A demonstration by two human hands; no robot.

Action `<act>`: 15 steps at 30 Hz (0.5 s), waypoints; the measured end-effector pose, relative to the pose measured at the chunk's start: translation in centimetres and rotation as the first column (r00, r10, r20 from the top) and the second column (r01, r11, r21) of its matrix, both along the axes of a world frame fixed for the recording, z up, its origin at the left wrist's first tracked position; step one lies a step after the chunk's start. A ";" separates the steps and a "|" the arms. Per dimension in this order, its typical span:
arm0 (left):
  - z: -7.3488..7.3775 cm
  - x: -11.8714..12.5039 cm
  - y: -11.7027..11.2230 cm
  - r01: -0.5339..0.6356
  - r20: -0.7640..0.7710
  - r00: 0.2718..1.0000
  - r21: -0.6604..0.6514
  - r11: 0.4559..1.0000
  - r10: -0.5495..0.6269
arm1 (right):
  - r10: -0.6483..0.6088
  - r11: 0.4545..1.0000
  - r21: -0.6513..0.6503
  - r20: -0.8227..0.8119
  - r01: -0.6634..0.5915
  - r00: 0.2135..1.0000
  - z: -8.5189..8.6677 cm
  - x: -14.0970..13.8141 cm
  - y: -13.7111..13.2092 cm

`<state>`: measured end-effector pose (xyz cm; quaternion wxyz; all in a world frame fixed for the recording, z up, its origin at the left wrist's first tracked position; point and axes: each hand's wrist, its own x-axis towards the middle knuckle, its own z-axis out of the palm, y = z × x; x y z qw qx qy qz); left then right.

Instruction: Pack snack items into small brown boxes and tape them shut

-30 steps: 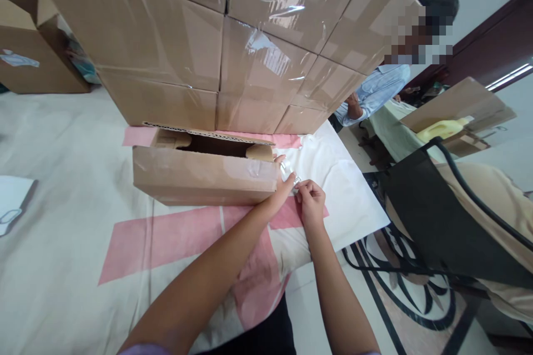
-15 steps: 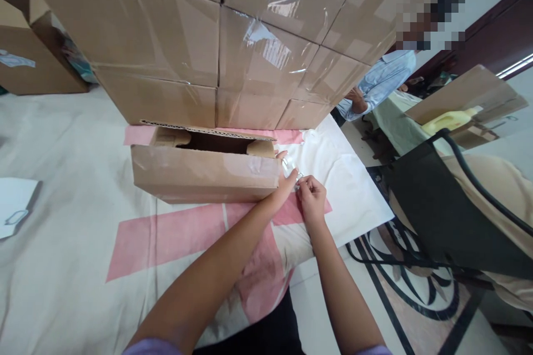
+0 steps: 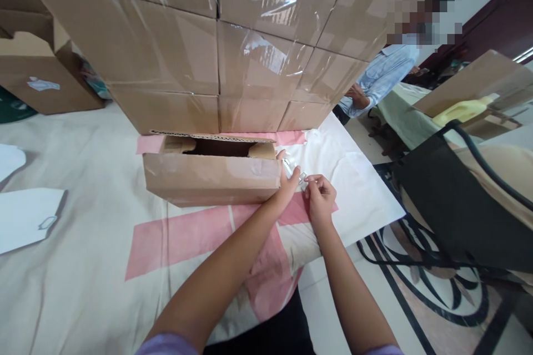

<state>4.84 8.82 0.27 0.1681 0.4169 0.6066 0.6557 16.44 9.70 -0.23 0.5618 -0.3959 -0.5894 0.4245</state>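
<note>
My left hand (image 3: pixel 290 178) is at the right end of a small cardboard box (image 3: pixel 212 173), its thumb up and its fingers partly hidden behind. It is closed round a small whitish, see-through thing that looks like a roll of clear tape (image 3: pixel 287 165). Just to the right, my right hand (image 3: pixel 321 195) pinches with thumb and fingertips at the near edge of that roll; the bit between the fingertips is too small to make out. The box stands on the cloth with its top flap raised and its dark inside showing.
A tall stack of taped cartons (image 3: pixel 262 61) rises right behind the box. To the left are white paper cut-outs (image 3: pixel 29 219) and an open carton (image 3: pixel 45 77). On the right are a dark-backed chair (image 3: pixel 449 194) and a person in a light blue shirt (image 3: pixel 387 75).
The view has shifted a little, so everything sits further right. My right hand has moved slightly away from my left thumb, still pinching.
</note>
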 end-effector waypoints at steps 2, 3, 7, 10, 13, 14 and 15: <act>0.4 -0.1 -0.3 0.005 -0.008 1.000 0.018 1.000 -0.005 | -0.026 0.999 0.031 -0.015 0.026 1.000 0.2 0.0 -0.1; 0.6 -0.1 -0.5 0.018 -0.020 1.000 0.031 0.999 -0.017 | -0.044 0.997 0.058 -0.007 0.044 0.999 0.3 0.1 -0.1; 1.3 -0.2 -1.1 0.067 -0.121 0.991 0.093 0.993 -0.055 | -0.140 0.962 0.251 0.124 0.105 0.982 0.9 0.2 -0.3; 1.3 -0.1 -1.2 0.071 -0.150 0.987 0.118 0.991 -0.053 | -0.186 0.926 0.362 0.194 0.106 0.963 1.3 0.3 -0.4; 1.1 0.0 -1.1 0.075 -0.121 0.991 0.121 0.990 -0.060 | -0.206 0.922 0.374 0.264 0.097 0.942 1.6 0.4 -0.6; 1.0 0.0 -1.1 0.075 -0.109 0.992 0.122 0.990 -0.062 | -0.209 0.926 0.365 0.285 0.096 0.935 1.6 0.4 -0.7; 1.0 0.0 -1.2 0.078 -0.100 0.993 0.125 0.989 -0.066 | -0.210 0.931 0.353 0.299 0.096 0.931 1.6 0.4 -0.7</act>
